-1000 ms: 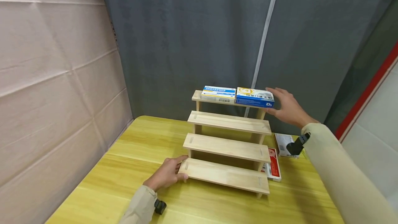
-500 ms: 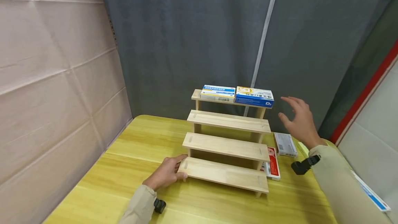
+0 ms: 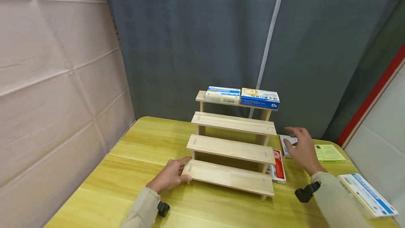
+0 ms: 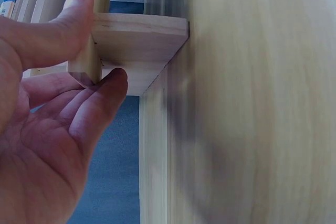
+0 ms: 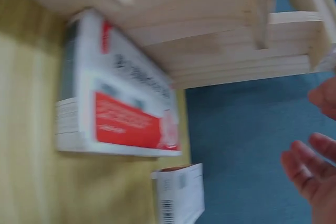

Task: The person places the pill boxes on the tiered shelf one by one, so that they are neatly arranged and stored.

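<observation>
The wooden rack [image 3: 231,148] is stood on the table [image 3: 126,171], well apart from its left edge; a gap is left between rack and right hand [image 3: 303,152], whose fingers are parted and released. Four plain, pale steps are shown, the lowest pinched at its left end by the left hand [image 3: 170,177]. A red-and-white box [image 3: 279,168] is set close by its right side.

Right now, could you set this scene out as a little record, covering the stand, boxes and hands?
Stand: wooden shelf, four steps, on a table
Top step: white-blue box, blue-fronted box
Left hand: grips the lowest step at its left end
Right hand: holds nothing; partly covers the white box in the head view
Also right of shelf: red-white box, green box, blue-striped box
</observation>
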`<state>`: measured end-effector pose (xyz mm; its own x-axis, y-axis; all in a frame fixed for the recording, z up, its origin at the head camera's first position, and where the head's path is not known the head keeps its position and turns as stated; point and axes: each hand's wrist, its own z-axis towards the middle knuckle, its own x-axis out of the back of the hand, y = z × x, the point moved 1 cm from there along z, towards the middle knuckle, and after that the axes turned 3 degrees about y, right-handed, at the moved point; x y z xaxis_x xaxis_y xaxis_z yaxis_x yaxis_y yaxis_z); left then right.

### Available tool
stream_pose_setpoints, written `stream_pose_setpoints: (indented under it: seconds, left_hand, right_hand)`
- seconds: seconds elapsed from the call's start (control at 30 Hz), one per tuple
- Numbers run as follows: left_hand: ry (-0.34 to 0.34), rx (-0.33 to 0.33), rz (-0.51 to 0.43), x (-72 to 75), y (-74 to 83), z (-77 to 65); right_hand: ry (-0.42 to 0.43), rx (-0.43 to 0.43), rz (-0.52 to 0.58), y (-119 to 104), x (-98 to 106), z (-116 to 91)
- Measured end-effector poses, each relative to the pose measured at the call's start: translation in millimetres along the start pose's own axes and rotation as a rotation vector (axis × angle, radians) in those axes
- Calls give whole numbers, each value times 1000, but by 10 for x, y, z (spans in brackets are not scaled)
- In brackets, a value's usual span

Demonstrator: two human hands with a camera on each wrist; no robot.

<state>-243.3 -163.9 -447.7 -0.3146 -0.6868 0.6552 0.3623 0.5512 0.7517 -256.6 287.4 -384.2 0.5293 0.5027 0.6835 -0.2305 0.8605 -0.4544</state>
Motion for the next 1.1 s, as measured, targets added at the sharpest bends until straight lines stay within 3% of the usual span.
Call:
stream_pose_setpoints:
  seconds: [0.2, 0.3, 0.83, 1.1]
  left_hand:
    - [0, 5, -5, 1, 1, -3]
    - [-2, 4, -13, 0, 7, -2]
    - [1, 0, 0, -2, -7, -4]
    - [4, 0, 8, -10, 0, 5]
  right_hand:
    - [-226, -2, -48, 86, -199, -174]
    - [-289, 31, -60, 100, -269, -269]
    - [-401, 183, -128, 171, -424, -519]
    - [-419, 179, -137, 176, -440, -580]
